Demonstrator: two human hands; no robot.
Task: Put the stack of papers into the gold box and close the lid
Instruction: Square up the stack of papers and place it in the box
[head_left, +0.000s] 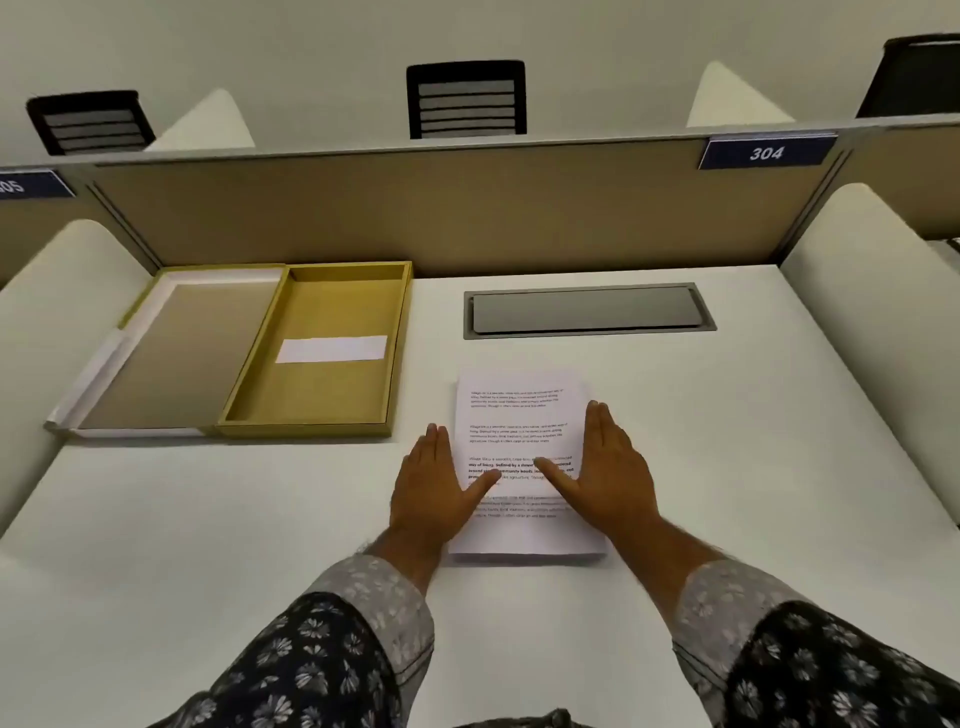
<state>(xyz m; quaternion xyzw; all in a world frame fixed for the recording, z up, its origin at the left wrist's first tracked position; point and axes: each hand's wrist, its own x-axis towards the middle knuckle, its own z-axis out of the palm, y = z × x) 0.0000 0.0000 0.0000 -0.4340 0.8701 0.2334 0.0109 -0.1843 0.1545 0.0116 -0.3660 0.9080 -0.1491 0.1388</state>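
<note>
A stack of white printed papers (519, 415) lies flat on the white desk in front of me. My left hand (434, 488) rests along the stack's left edge, fingers straight, thumb lying on the top sheet. Against the right edge sits my right hand (613, 478), its thumb also on the paper. Neither hand has lifted the stack. To the left stands the gold box (317, 395), open, with a white slip (332, 349) on its floor. Its hinged lid (171, 353) lies flat open further left, tan lining up.
A grey cable hatch (587, 310) is set into the desk behind the papers. A tan partition (441, 208) with a blue "304" sign (766, 153) closes the back. White side dividers (872, 291) flank the desk. Chairs stand beyond the partition.
</note>
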